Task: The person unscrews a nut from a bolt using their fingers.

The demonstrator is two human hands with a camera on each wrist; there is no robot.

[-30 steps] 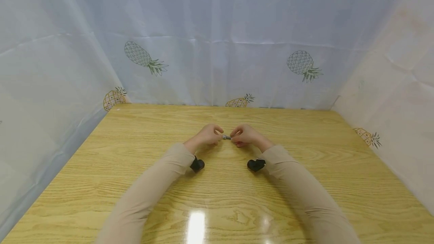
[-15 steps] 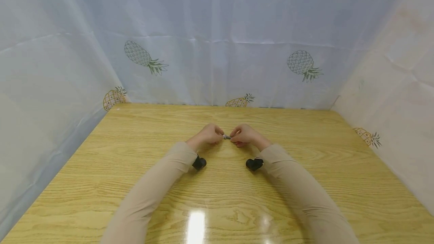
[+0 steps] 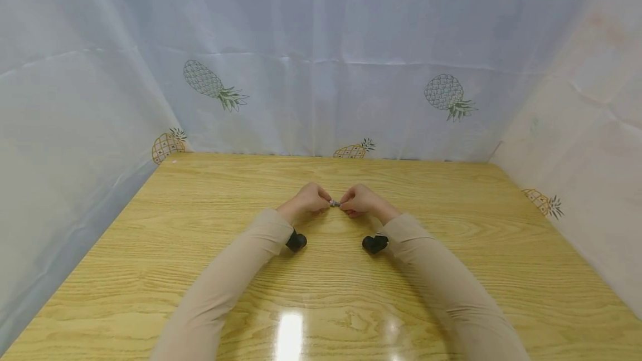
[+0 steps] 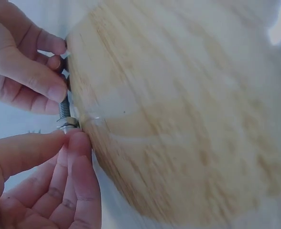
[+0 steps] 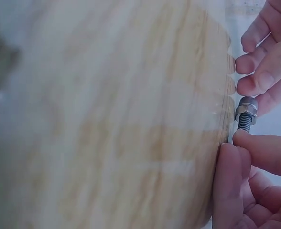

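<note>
A small metal bolt (image 3: 335,203) with a nut (image 5: 246,112) on it lies crosswise between the two hands, low over the wooden table (image 3: 331,294). The left hand (image 3: 312,198) pinches the bolt at its head end, thumb and index finger meeting there in the left wrist view. On the other side, the right hand (image 3: 359,199) grips the threaded shank (image 4: 64,110) between thumb and fingers, hiding its far end. In the right wrist view the rounded bolt head (image 5: 248,101) shows right at the left fingertips, with the nut close against it.
Beige sleeves cover both arms, and a black wrist device (image 3: 297,242) sits under the left cuff, another black device (image 3: 375,244) under the right. A white pineapple-print curtain (image 3: 321,99) hangs along the table's back edge and sides. Light glares off the near tabletop (image 3: 290,333).
The left hand has shifted slightly right and its thumb and index finger have drawn together at the bolt's end. The right hand keeps its grip, its wrist moved slightly left.
</note>
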